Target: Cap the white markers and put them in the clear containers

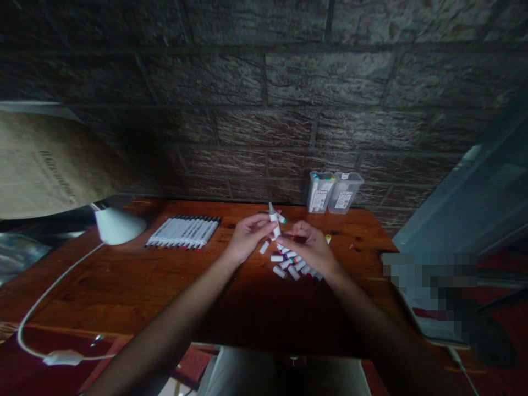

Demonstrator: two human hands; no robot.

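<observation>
My left hand [246, 237] is closed around a white marker [274, 219] held upright above the wooden table [136, 280]. My right hand [310, 247] pinches the same marker from the right, near its lower end, next to a green cap tip. Under my right hand lies a loose heap of white markers [289, 264] with coloured ends. A tidy row of markers [183, 233] lies flat to the left of my left hand.
Two clear plastic marker boxes [334, 192] stand against the brick wall at the table's back. A white lamp [117, 225] with a trailing cord [41, 308] sits at left. A small yellow piece [328, 238] lies right of my hand. A blurred patch covers the right edge.
</observation>
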